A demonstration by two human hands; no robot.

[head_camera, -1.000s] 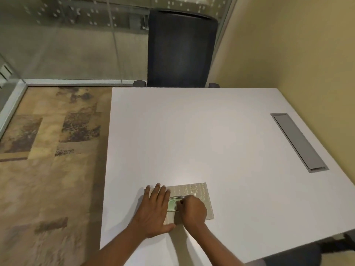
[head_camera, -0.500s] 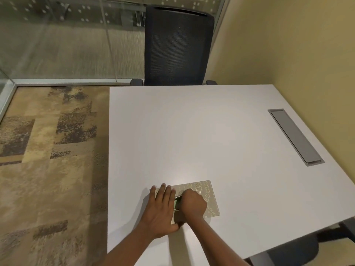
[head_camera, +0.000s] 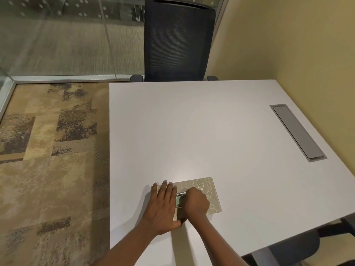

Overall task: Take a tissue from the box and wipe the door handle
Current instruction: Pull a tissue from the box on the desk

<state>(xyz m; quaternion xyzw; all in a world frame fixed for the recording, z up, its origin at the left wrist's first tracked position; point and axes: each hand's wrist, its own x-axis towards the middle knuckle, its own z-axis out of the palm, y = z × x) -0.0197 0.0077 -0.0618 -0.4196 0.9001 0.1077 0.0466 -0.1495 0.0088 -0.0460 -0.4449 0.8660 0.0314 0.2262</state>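
At six o'clock on the white table [head_camera: 211,131], both hands work the tissue box [head_camera: 205,191].

Left hand [head_camera: 165,206] lies flat with fingers spread, pinning the box's nine o'clock end. Right hand [head_camera: 196,203] is curled over the slot; whether its fingers pinch a tissue, I cannot tell. Judged step: extracting the tissue. Next comes an upward pull while the box stays held; no door handle is visible.
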